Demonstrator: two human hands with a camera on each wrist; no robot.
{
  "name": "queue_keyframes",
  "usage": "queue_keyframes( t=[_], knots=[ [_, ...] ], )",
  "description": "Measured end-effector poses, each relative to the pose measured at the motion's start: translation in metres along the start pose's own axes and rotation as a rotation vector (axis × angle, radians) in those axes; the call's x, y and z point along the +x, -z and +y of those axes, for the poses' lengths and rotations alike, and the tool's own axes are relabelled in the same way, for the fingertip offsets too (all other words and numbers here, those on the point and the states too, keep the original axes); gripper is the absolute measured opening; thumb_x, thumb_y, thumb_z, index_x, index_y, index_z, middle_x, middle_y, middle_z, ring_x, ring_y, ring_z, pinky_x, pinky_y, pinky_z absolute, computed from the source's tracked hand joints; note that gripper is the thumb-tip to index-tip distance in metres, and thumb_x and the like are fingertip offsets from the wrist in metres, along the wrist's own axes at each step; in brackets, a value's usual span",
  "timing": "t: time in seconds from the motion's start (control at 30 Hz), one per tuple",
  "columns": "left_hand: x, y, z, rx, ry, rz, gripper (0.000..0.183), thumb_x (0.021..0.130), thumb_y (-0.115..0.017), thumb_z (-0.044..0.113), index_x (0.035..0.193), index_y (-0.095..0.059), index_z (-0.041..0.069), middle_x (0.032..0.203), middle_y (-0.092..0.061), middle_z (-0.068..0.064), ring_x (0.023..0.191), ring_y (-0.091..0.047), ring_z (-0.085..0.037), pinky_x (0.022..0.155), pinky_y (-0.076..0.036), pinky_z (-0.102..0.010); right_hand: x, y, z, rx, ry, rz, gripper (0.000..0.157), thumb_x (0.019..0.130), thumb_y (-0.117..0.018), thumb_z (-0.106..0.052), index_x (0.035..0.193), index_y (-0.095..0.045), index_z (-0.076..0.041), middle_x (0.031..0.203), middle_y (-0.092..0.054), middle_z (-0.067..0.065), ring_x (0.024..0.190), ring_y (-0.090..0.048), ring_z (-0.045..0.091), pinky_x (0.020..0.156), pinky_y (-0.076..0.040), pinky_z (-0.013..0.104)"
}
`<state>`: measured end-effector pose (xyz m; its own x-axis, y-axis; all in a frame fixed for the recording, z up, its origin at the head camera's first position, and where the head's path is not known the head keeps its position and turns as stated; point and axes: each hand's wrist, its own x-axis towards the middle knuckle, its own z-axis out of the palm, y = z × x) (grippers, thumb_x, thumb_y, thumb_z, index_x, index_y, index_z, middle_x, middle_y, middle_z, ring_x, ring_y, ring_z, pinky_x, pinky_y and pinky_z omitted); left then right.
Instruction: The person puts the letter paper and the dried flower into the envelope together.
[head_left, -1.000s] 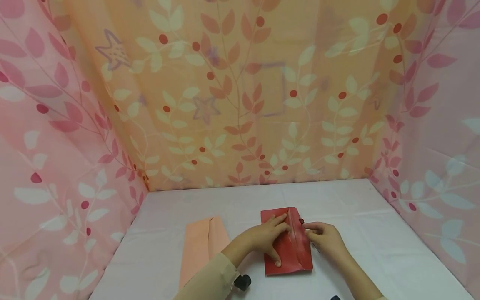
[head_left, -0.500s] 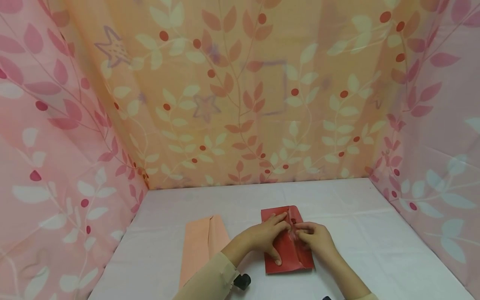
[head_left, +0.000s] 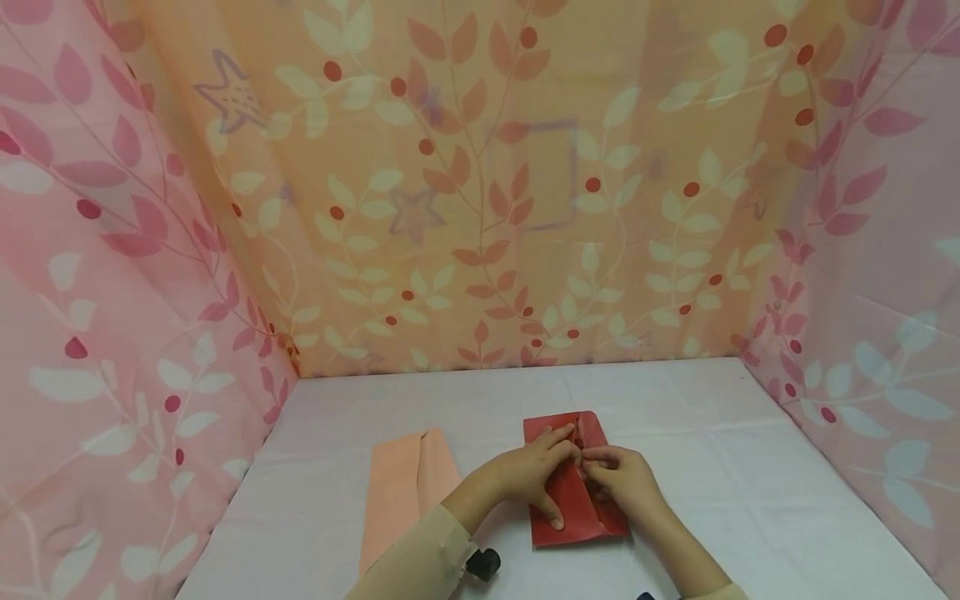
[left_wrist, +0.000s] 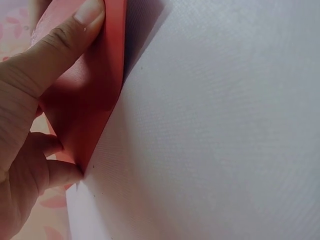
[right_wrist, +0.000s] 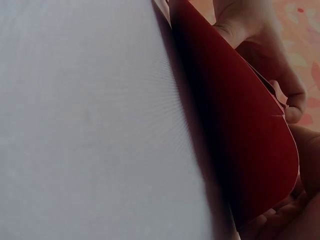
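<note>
A red envelope [head_left: 557, 500] lies on the white-covered table, its flap [head_left: 592, 428] opened out to the right. My left hand [head_left: 534, 477] grips it from the left, thumb on the lower part and a bent finger at the mouth. In the left wrist view the thumb [left_wrist: 62, 42] presses the red paper, which bulges. My right hand [head_left: 622, 479] is at the mouth, pinching a small dark red item [head_left: 578, 442] whose kind I cannot tell; it is mostly hidden by the fingers and the envelope. The right wrist view shows the raised flap [right_wrist: 245, 125] beside both hands.
A peach envelope [head_left: 393, 492] lies to the left, partly under the left forearm. A black wrist-camera piece [head_left: 483, 564] sticks out below the left sleeve. Patterned cloth walls [head_left: 480, 192] enclose the table [head_left: 720, 408] at the back and sides.
My right hand has moved left over the flap to the envelope's mouth, carrying the small dark red item, which now shows less. The left hand has stayed in place.
</note>
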<state>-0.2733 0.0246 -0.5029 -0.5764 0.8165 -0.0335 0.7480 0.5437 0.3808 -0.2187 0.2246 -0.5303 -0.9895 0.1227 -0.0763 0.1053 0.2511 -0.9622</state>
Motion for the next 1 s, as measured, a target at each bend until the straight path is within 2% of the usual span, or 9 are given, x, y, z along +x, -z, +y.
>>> queue_keyframes(
  t=[0.27,0.47,0.7,1.0],
  knots=[
    [-0.001,-0.001,0.001,-0.011,0.004,-0.011,0.090,0.054,-0.080,0.065,0.130,-0.037,0.042,0.163,-0.004,0.005,0.146,-0.015,-0.041,0.105,-0.042,-0.046,0.000,-0.005,0.003,-0.063,-0.023,0.004,0.029,0.084,-0.072,-0.015,0.110,-0.069,-0.004,0.091,-0.073,0.008,0.068,-0.065,0.018,0.055,-0.056,0.034],
    [-0.001,0.000,0.002,-0.004,0.009,-0.011,0.090,0.053,-0.080,0.064,0.128,-0.037,0.041,0.162,-0.005,0.005,0.146,-0.016,-0.041,0.105,-0.043,-0.045,0.004,-0.009,0.008,-0.095,0.006,-0.015,0.030,0.081,-0.069,-0.009,0.110,-0.068,-0.001,0.090,-0.072,0.008,0.060,-0.062,0.017,0.051,-0.053,0.031],
    [0.000,0.000,0.003,0.003,0.005,-0.007,0.087,0.053,-0.081,0.063,0.125,-0.039,0.041,0.162,-0.006,0.004,0.145,-0.017,-0.042,0.104,-0.043,-0.045,0.004,-0.011,0.006,-0.145,0.030,-0.019,0.028,0.079,-0.073,-0.011,0.105,-0.070,-0.003,0.076,-0.068,0.004,0.049,-0.054,0.013,0.046,-0.048,0.026],
    [0.000,0.003,0.004,0.015,0.007,-0.012,0.090,0.053,-0.082,0.062,0.128,-0.038,0.041,0.162,-0.007,0.003,0.145,-0.017,-0.043,0.104,-0.044,-0.044,0.008,-0.011,0.010,-0.107,0.046,-0.062,0.023,0.079,-0.072,-0.010,0.101,-0.069,-0.002,0.075,-0.067,0.004,0.047,-0.053,0.012,0.045,-0.048,0.025]
  ],
)
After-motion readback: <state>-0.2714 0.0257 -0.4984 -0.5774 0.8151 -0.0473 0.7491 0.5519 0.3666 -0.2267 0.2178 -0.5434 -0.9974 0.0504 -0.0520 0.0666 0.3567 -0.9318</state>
